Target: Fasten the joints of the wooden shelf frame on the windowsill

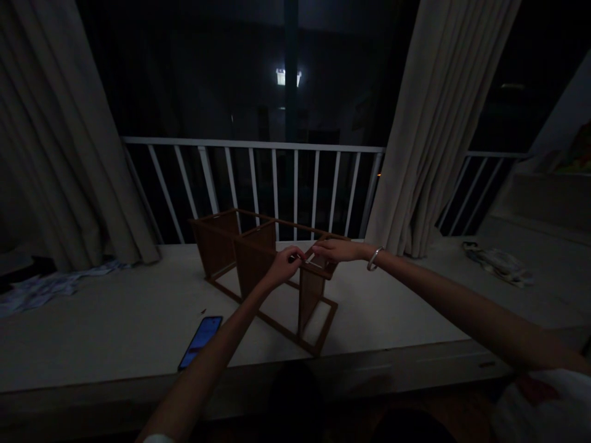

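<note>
We were fitting the wooden rack (258,258) near the counter's (115,320) front edge, left hand (282,266) pinching a small pale piece (310,257), right hand (336,250) closed on its top rail; seating that piece needed steady alignment.

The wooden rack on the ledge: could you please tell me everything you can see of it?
The wooden rack is a brown open frame of thin bars, seemingly wood, with three upright panels dividing it into bays. It stands on the pale ledge before the white railing, running diagonally from far left to near right. Both hands meet at its near top corner: the left hand and right hand pinch a small pale part there, too dim to identify. A phone lies nearby, apart from it.
</note>
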A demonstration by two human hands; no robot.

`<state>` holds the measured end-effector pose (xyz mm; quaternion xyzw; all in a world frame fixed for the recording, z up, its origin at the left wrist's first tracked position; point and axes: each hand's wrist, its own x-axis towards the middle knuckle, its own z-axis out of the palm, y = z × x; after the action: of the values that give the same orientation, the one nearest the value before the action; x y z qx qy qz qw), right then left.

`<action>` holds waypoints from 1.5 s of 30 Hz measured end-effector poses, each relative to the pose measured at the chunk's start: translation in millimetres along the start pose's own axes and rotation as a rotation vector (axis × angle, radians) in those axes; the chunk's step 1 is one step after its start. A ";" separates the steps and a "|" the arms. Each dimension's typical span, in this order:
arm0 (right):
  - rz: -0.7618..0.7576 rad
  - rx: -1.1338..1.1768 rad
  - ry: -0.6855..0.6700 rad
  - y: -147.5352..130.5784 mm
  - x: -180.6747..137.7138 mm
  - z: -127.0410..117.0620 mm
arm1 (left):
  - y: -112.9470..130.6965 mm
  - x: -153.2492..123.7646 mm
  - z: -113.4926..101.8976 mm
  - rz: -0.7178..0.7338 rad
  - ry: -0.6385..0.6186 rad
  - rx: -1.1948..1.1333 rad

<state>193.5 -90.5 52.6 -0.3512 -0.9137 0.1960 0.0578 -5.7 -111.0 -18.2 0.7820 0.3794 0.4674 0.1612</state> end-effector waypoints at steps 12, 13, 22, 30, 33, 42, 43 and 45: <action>-0.146 -0.128 0.397 21.0 37.7 33.5 | 42.5 -27.0 13.1 0.307 0.029 0.198; -0.151 -0.135 0.421 22.2 40.6 35.0 | 43.7 -27.0 16.4 0.302 0.015 0.168; -0.162 -0.291 0.195 33.7 43.7 34.3 | 39.8 -13.9 19.4 0.221 -0.104 -0.034; -0.235 -0.402 0.154 41.4 53.1 37.4 | 41.2 -11.3 23.8 0.104 -0.106 -0.002; -0.248 -0.414 0.152 42.7 55.1 37.6 | 42.4 -11.4 23.5 0.111 -0.099 0.004; -0.259 -0.397 0.164 39.2 53.7 37.4 | 43.9 -12.8 24.4 0.125 -0.109 0.020; -0.246 -0.392 0.160 38.4 53.6 37.5 | 43.2 -12.8 25.2 0.124 -0.103 0.022; -0.217 -0.383 0.155 37.1 53.5 37.8 | 42.0 -13.0 26.5 0.128 -0.092 0.015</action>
<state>167.3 -41.8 1.4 -0.2695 -0.9595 -0.0158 0.0810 31.8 -145.7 -14.2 0.8265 0.3242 0.4377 0.1423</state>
